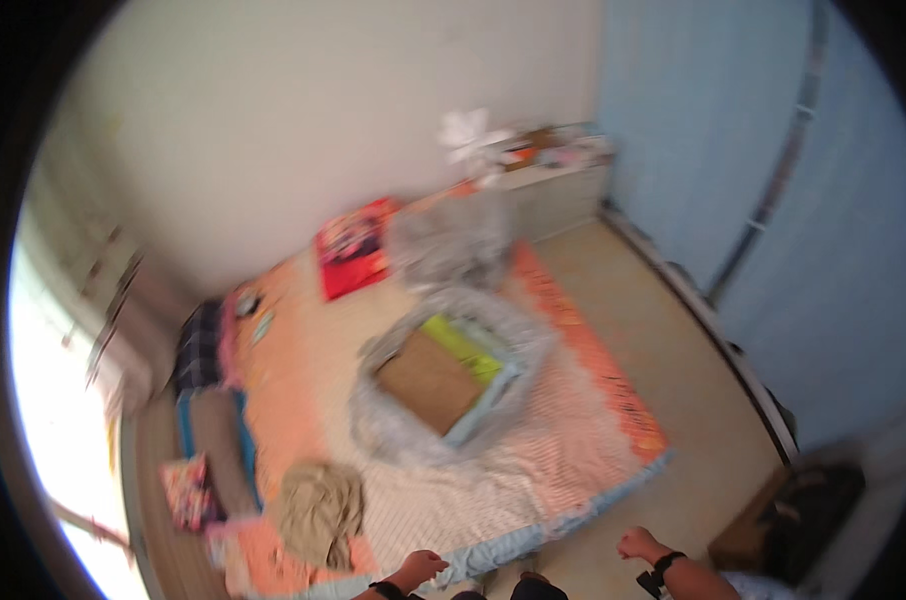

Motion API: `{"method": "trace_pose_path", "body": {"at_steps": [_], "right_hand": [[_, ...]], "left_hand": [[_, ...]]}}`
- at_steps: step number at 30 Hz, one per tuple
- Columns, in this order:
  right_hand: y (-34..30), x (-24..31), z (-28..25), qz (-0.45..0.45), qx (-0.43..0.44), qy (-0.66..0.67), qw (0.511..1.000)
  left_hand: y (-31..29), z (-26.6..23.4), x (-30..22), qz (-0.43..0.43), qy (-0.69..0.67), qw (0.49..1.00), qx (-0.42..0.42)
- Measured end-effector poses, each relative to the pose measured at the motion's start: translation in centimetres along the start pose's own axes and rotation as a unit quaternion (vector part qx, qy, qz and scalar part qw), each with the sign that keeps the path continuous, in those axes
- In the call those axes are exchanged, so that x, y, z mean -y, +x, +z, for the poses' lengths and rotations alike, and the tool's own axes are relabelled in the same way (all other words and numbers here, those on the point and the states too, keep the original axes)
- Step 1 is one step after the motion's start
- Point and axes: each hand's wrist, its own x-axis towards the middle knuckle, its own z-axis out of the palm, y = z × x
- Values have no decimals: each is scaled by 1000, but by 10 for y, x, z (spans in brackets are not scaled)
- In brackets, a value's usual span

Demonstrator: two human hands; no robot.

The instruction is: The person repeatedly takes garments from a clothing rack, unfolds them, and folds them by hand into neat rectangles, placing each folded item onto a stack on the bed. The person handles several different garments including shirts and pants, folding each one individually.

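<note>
Over the near edge of the bed (473, 548), my left hand (420, 568) hangs with its fingers curled in and nothing seen in it. My right hand (641, 545), over the floor just past the bed's corner, is closed in a loose fist, also without anything visible in it. Both wrists wear dark bands. Ahead, on the bed, lies a large clear plastic bag (373, 425) spread open around a flat brown piece (428, 378), bright green items (463, 350) and light blue fabric. A crumpled khaki garment (321, 512) is nearest my left hand.
Another clear plastic bag (451, 240) and a red printed package (356, 250) lie toward the wall. A cluttered white cabinet (553, 200) stands beyond. Pillows (223, 450) line the left side. Tan floor (663, 360) runs along the right, near a dark bag on a box (808, 515).
</note>
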Motion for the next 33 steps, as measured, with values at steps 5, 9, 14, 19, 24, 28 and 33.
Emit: {"method": "trace_pose_path", "body": {"at_steps": [5, 9, 14, 19, 24, 28, 33], "right_hand": [[-114, -20, 23, 17, -218, 179, 959], [-237, -11, 62, 27, -365, 310, 878], [-373, -10, 149, 181, -495, 210, 823], [-489, -17, 228, 277, -569, 333, 698], [-590, 33, 299, 386, -691, 303, 531], [-650, 93, 334, 454, -757, 299, 363], [-725, 175, 327, 451, -847, 252, 127]], "left_hand": [[24, -2, -138, 194, 68, 978, 34], [-39, 81, -308, 448, 177, 872, 91], [-265, 242, -429, 681, 193, 605, 365], [-481, 361, -429, 714, 213, 199, 637], [-587, 418, -371, 441, 197, -34, 875], [-618, 445, -322, 354, -41, -92, 930], [-626, 495, -307, 250, -64, -182, 949]]}}
